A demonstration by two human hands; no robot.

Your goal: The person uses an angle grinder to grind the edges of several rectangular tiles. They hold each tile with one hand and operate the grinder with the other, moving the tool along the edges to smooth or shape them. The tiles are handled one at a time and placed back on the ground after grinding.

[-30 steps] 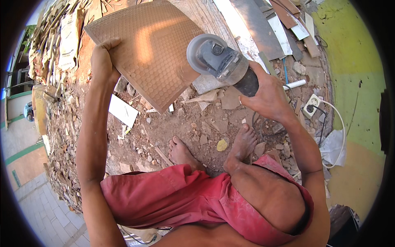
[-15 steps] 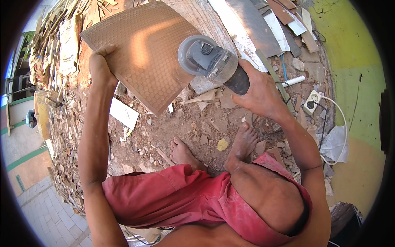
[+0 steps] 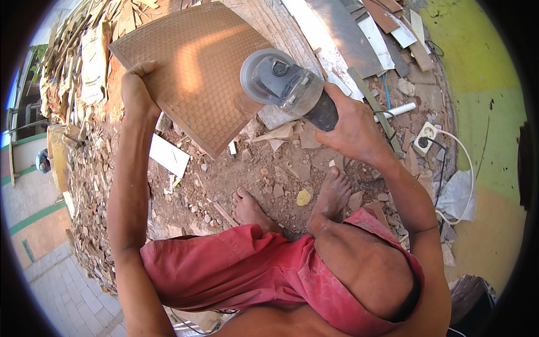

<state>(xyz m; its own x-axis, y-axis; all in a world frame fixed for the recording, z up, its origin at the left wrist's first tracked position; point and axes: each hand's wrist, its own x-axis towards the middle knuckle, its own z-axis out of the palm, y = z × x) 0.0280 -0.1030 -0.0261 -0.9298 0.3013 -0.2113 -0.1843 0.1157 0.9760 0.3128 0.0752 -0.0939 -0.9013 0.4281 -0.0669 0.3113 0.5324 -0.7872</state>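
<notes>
My left hand (image 3: 140, 92) grips the left edge of a square brown tile (image 3: 188, 90) with a honeycomb-like raised pattern, held up above the rubble. My right hand (image 3: 352, 126) is wrapped round the dark body of an angle grinder (image 3: 289, 90). The grinder's round disc lies over the tile's right-hand edge; I cannot tell whether it touches. My bare feet (image 3: 252, 210) are on the dirt among broken pieces, below the tile, with my knees in red shorts nearer the camera.
Stacked boards and strips (image 3: 368, 42) lie at the top right, scrap wood (image 3: 70, 67) at the top left. A white power strip (image 3: 425, 137) with cords sits at the right, near a plastic bag (image 3: 456, 199) and a yellow-green panel (image 3: 488, 168). A white offcut (image 3: 168, 154) lies in the rubble.
Both hands, the tile and the grinder have shifted a little to the left since a second ago, with little movement in the last half second. The grip is unchanged.
</notes>
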